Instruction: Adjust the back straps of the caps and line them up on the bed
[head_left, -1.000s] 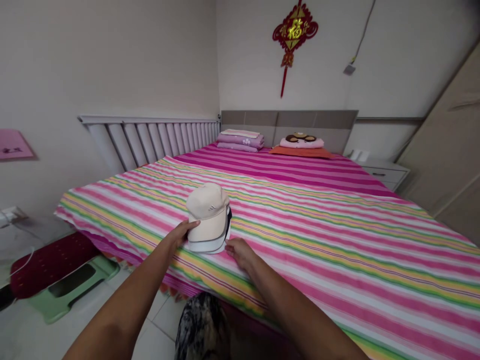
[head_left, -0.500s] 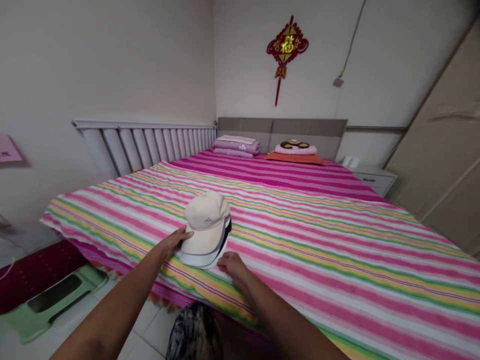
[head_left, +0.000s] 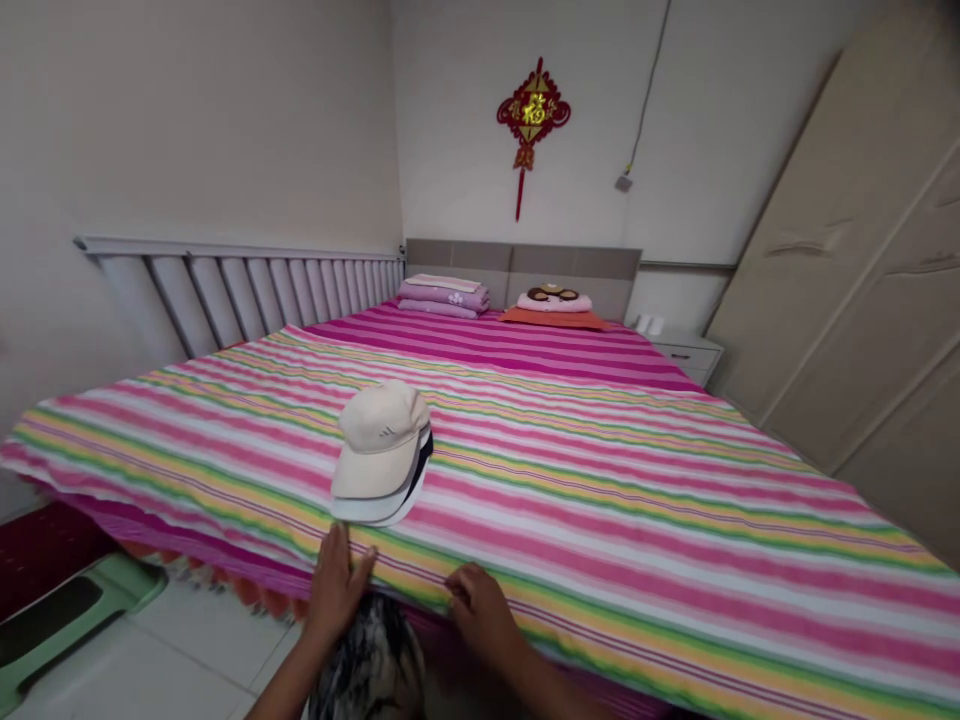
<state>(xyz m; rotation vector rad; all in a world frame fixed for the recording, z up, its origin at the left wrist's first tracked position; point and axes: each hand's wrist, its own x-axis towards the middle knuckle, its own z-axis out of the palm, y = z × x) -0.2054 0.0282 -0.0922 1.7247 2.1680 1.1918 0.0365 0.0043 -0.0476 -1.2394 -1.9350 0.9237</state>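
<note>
Striped bedsheet [head_left: 637, 560] spreads wide; 3 stacked caps [head_left: 379, 455] lie on it, just beyond both hands. Left hand [head_left: 337, 585], fingers splayed, and right hand [head_left: 480, 610], loosely curled, rest at its near edge, gripping nothing.

3 caps [head_left: 379, 447] (stacked) and 2 hands [head_left: 337, 590] [head_left: 480, 612].

Cap [head_left: 381, 438]: matt woven cloth, smooth finish. Bedsheet [head_left: 645, 530]: matt striped cloth, lightly creased. Radiator [head_left: 225, 295]: smooth painted metal. Wardrobe doors [head_left: 847, 310]: smooth, low-sheen panels. Floor tiles [head_left: 202, 650]: smooth, faintly glossy.
</note>
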